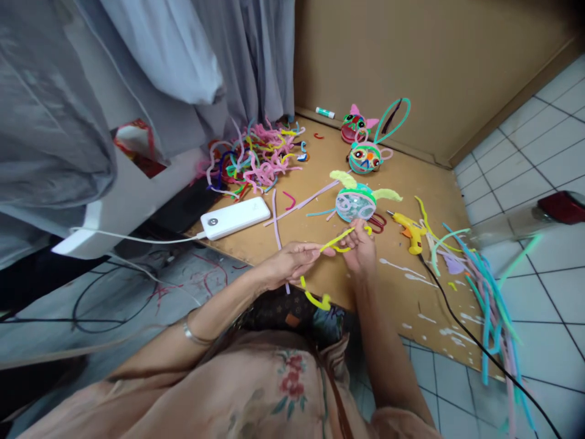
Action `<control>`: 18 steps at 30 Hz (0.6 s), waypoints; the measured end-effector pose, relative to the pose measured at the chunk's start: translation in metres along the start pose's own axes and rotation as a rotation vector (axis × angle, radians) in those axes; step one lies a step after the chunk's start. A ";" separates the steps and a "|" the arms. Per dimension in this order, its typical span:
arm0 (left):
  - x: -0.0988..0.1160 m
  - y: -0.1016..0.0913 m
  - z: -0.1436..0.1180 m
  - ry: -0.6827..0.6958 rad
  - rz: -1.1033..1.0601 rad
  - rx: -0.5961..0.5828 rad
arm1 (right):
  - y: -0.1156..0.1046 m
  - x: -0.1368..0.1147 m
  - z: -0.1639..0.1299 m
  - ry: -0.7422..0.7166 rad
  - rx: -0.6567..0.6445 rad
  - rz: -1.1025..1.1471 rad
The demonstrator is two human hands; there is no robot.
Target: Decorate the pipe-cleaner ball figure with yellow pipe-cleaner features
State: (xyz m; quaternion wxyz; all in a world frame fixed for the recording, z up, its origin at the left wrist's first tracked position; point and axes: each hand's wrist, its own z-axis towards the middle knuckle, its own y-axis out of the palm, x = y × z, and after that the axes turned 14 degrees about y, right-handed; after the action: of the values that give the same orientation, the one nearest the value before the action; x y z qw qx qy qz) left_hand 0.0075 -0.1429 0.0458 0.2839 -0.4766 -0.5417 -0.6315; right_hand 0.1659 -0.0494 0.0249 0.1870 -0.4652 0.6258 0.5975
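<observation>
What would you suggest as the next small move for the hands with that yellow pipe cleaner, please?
Probably bend the yellow pipe cleaner further into its loop. The left hand pinches its straight part and the right hand holds the curled end, just in front of the ball figure, while a tail hangs below the left hand.

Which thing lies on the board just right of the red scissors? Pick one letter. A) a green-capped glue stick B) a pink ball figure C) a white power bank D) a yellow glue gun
D: the yellow glue gun lies on the brown board right beside the red scissors, its black cord trailing off toward the tiles.
</observation>
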 end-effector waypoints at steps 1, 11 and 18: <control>0.000 -0.003 -0.002 0.001 0.007 -0.011 | -0.004 -0.002 -0.002 -0.005 0.008 0.019; -0.010 -0.017 -0.026 0.048 0.104 -0.170 | -0.001 -0.035 -0.052 -0.013 -0.040 0.092; -0.013 -0.018 -0.041 0.075 0.218 -0.189 | -0.017 -0.061 -0.065 -0.145 0.030 -0.015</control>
State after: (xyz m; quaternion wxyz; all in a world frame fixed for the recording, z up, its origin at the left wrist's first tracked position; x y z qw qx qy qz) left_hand -0.0154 -0.1792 0.0277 0.3248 -0.5333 -0.4136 -0.6626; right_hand 0.2303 -0.0849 0.0775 0.2434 -0.4225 0.6159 0.6188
